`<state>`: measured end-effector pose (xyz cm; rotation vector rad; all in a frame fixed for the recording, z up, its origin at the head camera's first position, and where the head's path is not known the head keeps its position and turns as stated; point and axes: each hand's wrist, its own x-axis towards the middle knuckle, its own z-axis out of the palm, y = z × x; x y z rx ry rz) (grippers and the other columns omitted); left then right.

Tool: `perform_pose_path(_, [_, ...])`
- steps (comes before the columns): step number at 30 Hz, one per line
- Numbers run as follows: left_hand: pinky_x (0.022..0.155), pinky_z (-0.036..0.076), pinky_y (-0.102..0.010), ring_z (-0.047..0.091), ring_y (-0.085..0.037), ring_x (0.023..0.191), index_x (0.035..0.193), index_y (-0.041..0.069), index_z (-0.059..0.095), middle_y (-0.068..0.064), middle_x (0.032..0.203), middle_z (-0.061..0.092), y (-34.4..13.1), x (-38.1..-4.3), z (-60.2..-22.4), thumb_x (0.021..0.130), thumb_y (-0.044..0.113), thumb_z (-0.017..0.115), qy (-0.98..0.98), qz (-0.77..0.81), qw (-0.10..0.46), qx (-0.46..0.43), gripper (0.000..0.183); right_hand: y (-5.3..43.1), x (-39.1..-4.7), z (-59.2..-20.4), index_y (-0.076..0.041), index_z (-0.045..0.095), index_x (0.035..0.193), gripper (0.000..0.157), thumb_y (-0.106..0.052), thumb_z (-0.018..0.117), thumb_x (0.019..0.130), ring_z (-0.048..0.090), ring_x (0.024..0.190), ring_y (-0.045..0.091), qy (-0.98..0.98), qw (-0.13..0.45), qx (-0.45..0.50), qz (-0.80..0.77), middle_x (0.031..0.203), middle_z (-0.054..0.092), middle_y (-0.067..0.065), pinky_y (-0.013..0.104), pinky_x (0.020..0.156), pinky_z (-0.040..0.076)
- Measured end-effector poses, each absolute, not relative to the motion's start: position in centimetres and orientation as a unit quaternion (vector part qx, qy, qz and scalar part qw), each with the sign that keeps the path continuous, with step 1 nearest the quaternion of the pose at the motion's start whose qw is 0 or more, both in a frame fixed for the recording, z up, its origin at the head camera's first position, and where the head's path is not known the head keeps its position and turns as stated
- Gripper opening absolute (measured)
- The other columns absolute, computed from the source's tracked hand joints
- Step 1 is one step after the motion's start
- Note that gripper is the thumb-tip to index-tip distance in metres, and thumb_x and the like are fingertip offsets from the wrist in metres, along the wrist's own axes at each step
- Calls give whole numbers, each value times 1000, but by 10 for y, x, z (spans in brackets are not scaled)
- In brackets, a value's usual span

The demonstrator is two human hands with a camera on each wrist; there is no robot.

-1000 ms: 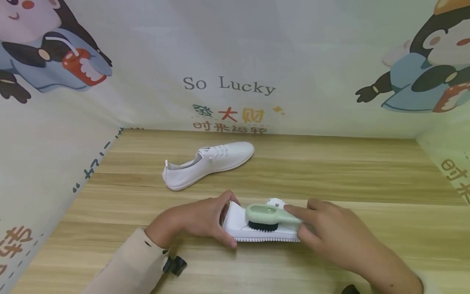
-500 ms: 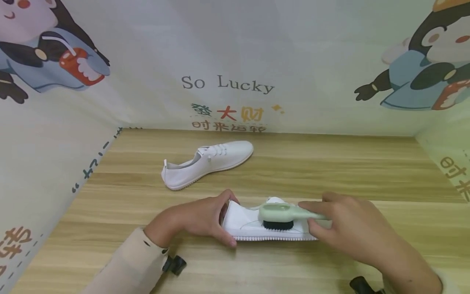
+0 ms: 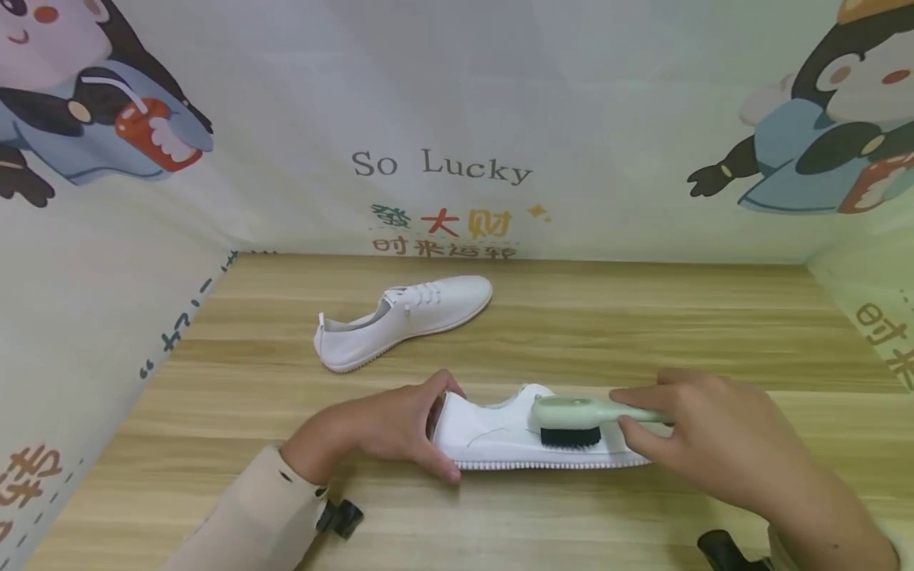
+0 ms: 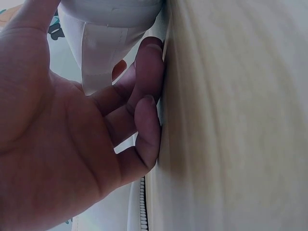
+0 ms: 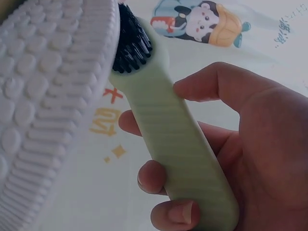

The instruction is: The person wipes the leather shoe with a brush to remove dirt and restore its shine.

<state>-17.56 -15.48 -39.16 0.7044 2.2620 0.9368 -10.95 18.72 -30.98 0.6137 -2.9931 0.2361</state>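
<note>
- brush handle (image 5: 178, 144): looks like matt plastic tbh, ribbed along the grip
- bristles (image 5: 131, 41): stiff-looking, kinda plasticky
- near shoe (image 3: 493, 424): smooth, leather-looking upper; its sole (image 5: 38, 96) looks rubbery, all bumps and ridges
- far shoe (image 3: 414, 319): same smooth look, soft sheen
- tabletop (image 3: 657, 317): wood-grain, faintly shiny
- backdrop (image 3: 607, 119): smooth sheet, lightly creased, cloth or paper, can't tell
- sleeve (image 3: 239, 511): matt cloth

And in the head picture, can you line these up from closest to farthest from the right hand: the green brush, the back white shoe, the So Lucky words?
1. Green brush: held in the right hand.
2. Back white shoe: ahead of the hand, to its left.
3. So Lucky words: also left, beyond that shoe.
</note>
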Motion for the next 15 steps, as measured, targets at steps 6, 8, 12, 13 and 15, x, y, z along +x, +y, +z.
perform_pose_path(6, [87,47,-28,60,-10,94,127,18,40,4,104,63,-154,-176,-395,66,40,92,852,350,284,268,83,191,-110,-310,-34,76,112,27,-39,70,87,40,56,7,-976,28,198,82,88,67,-6,27,47,31])
perform_pose_path(8, [88,47,-28,60,-10,95,128,18,40,4,104,63,-154,-176,-395,67,40,92,850,352,286,268,84,190,-110,-311,-33,76,113,28,-39,70,87,39,55,7,-976,25,202,82,83,64,-7,26,47,31])
perform_pose_path(12, [88,47,-28,60,-10,96,129,17,39,4,105,63,-154,-175,-396,67,40,92,847,354,292,268,84,185,-109,-314,-33,75,115,30,-39,70,86,39,55,5,-973,34,216,81,79,63,-8,25,48,31])
perform_pose_path(13, [88,47,-28,60,-10,96,129,17,39,3,105,63,-154,-175,-396,67,40,92,847,354,292,268,84,183,-109,-314,-32,75,115,30,-38,71,86,39,56,5,-972,38,219,82,80,64,-7,25,48,32])
perform_pose_path(15, [87,48,-28,60,-10,95,129,17,39,3,104,63,-155,-175,-395,67,40,92,848,354,291,268,84,181,-108,-315,-32,75,115,29,-38,71,87,40,56,4,-969,47,230,84,80,65,-6,24,49,33])
